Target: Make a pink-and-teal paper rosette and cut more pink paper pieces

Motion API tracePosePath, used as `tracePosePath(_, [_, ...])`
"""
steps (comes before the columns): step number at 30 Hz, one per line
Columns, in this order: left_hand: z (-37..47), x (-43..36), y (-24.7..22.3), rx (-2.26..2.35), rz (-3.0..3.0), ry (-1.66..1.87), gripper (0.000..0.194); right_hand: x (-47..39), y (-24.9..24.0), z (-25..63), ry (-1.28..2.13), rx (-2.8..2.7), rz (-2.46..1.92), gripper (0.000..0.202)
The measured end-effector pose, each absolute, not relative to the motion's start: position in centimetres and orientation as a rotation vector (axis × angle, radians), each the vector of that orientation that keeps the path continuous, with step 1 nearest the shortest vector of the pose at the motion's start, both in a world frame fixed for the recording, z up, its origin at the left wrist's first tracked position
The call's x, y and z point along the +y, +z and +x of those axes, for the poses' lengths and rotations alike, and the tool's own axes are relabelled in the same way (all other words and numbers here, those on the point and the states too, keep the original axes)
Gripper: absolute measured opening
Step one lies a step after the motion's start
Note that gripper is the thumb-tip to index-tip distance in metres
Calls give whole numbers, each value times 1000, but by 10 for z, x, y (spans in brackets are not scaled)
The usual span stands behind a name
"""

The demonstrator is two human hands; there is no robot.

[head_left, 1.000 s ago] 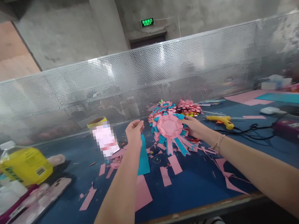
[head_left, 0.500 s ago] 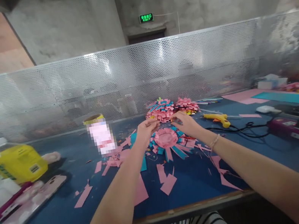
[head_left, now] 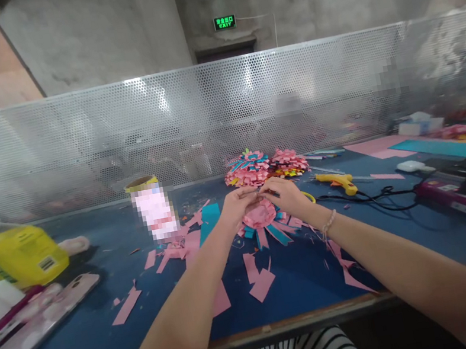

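My left hand [head_left: 238, 206] and my right hand [head_left: 285, 194] meet fingertip to fingertip over the far side of a pink and blue paper rosette [head_left: 260, 216]. Both hands are closed in a pinch; whatever is between the fingers is too small to make out. The rosette lies flat on the blue table [head_left: 292, 284], its pink centre showing and ribbon-like strips pointing toward me. My hands hide its far edge. Just behind them sit a stack of finished-looking pink and blue rosettes [head_left: 247, 173] and a second pink pile [head_left: 288, 161].
Pink paper scraps [head_left: 262, 285] and a blue strip [head_left: 209, 222] lie around. To the right are a yellow glue gun [head_left: 337, 182], its cable and a purple power strip [head_left: 458, 198]. A yellow-liquid bottle [head_left: 16, 252], phone [head_left: 43, 325] and tape roll [head_left: 141, 183] are left. A perforated metal screen [head_left: 118, 134] stands behind.
My hands were apart above the rosette's far edge; they have come together, the right one moving left and the left one right. The camera view has shifted slightly.
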State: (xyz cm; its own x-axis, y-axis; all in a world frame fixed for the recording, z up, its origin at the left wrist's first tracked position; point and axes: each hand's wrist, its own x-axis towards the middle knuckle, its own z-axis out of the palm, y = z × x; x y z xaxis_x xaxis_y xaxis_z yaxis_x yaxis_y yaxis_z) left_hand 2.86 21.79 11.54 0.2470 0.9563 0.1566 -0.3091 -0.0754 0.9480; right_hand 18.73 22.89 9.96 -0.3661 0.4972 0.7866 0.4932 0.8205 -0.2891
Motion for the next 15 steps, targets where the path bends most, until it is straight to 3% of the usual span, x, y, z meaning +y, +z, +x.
tracePosePath(15, [30, 217, 119, 879, 1271, 1147, 13, 229, 101, 187, 128, -1962, -821, 14])
